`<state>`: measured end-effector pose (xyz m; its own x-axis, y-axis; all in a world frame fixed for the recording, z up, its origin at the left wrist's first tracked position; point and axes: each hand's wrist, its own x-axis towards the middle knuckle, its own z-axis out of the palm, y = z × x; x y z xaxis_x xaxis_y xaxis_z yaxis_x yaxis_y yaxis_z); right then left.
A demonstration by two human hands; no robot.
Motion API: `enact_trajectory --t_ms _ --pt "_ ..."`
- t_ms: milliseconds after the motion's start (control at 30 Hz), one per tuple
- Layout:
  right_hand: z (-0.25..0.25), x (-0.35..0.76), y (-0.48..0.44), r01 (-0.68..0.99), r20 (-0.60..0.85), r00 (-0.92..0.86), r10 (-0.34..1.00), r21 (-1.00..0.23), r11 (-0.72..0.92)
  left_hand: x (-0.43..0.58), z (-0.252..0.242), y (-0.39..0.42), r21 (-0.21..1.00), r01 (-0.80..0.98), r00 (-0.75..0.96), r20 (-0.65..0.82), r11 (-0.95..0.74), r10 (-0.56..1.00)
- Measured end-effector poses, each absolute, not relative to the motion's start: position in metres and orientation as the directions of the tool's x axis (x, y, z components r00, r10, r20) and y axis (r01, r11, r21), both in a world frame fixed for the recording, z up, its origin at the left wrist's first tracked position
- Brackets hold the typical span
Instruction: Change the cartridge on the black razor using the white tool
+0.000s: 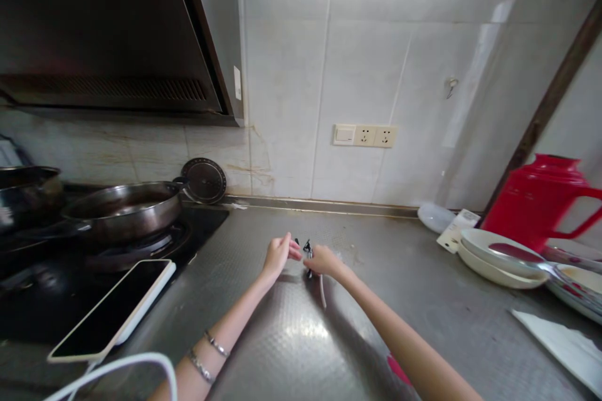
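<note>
Both my hands meet over the middle of the steel counter [291, 338]. My left hand [278, 255] has its fingers pinched toward a small black clip-like object [308, 249]. My right hand [324, 261] is closed around that same small dark object, and a thin white cord or stick [322, 291] hangs down from it toward me. What the small object is, I cannot make out. Two bracelets sit on my left forearm.
A phone [113, 308] with a white cable lies at the stove's edge on the left. A steel pan [123, 208] sits on the burner under the range hood. Stacked plates [498, 257], a red jug [540, 197] and white paper [562, 344] are at the right.
</note>
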<state>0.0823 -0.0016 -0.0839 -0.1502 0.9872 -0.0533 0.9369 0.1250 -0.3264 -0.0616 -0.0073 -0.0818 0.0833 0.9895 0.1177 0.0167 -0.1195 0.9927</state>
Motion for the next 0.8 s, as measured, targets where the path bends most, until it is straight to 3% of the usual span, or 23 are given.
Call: enact_trajectory --t_ms 333,433,533,633,800 --pt "-0.081 0.083 0.003 0.927 -0.047 -0.179 0.983 -0.341 0.153 -0.062 -0.093 -0.002 0.99 -0.001 0.074 0.14 -0.14 0.987" --pt "-0.071 0.094 0.001 0.908 -0.02 -0.199 0.98 -0.38 0.176 -0.068 -0.094 0.004 0.966 0.113 0.02 0.233 -0.234 0.972" --pt "-0.057 0.114 0.001 0.887 0.015 -0.206 0.978 -0.42 0.193 -0.077 -0.095 0.014 0.873 0.373 0.027 0.33 -0.315 0.944" --pt "-0.044 0.136 0.001 0.868 0.057 -0.207 0.977 -0.451 0.21 -0.083 -0.097 0.027 0.716 0.607 0.134 0.334 -0.344 0.933" --pt "-0.03 0.166 -0.002 0.808 0.21 -0.156 0.965 -0.536 0.246 -0.08 -0.097 0.051 0.518 0.672 0.405 0.342 -0.53 0.848"
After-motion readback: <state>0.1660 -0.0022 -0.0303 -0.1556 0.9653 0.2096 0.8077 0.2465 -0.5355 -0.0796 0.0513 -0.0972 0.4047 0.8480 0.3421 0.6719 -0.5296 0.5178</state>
